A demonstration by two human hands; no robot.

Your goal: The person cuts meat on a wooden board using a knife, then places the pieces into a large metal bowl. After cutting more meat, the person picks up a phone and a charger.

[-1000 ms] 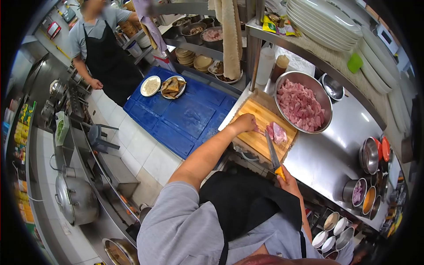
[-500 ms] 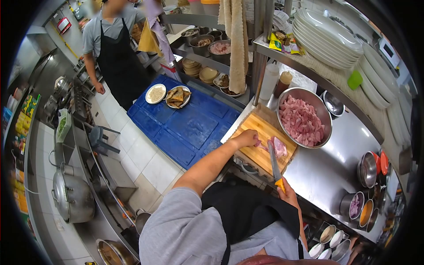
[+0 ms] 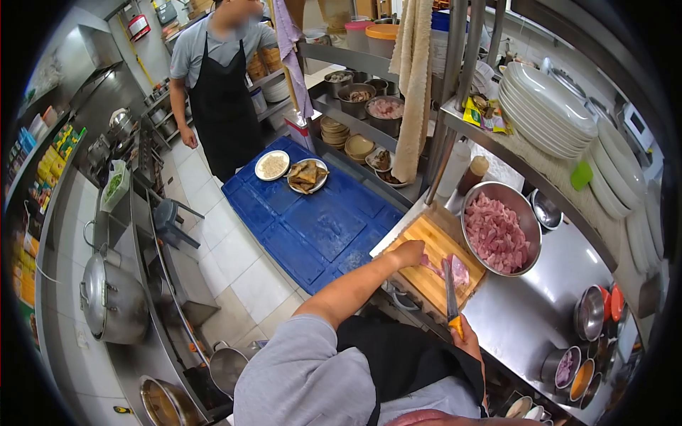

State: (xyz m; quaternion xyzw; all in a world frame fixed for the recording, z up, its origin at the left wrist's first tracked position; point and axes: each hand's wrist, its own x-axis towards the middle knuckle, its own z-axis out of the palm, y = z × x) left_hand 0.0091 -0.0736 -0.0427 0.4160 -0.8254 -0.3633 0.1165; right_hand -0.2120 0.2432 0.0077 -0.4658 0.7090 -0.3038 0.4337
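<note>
My left hand (image 3: 408, 254) is closed on the left end of a strip of raw meat, over the wooden cutting board (image 3: 426, 284). In my right hand (image 3: 467, 342) is the yellow handle of a knife (image 3: 451, 291), its blade pointing up across the board. A larger piece of raw meat (image 3: 459, 271) lies against the blade's right side. Just beyond the board, a steel bowl (image 3: 534, 228) holds cut raw meat (image 3: 497, 231).
A blue tabletop (image 3: 320, 220) bears two plates, one with folded brown food (image 3: 307, 176). A person in a black apron (image 3: 226, 106) stands behind it. Stacked white plates (image 3: 543, 113) sit on the shelf at right. Small steel pots (image 3: 561, 367) stand at lower right.
The whole view has shifted, so the board, bowl and blue table appear lower and further right. Both hands keep their hold on the meat and the knife.
</note>
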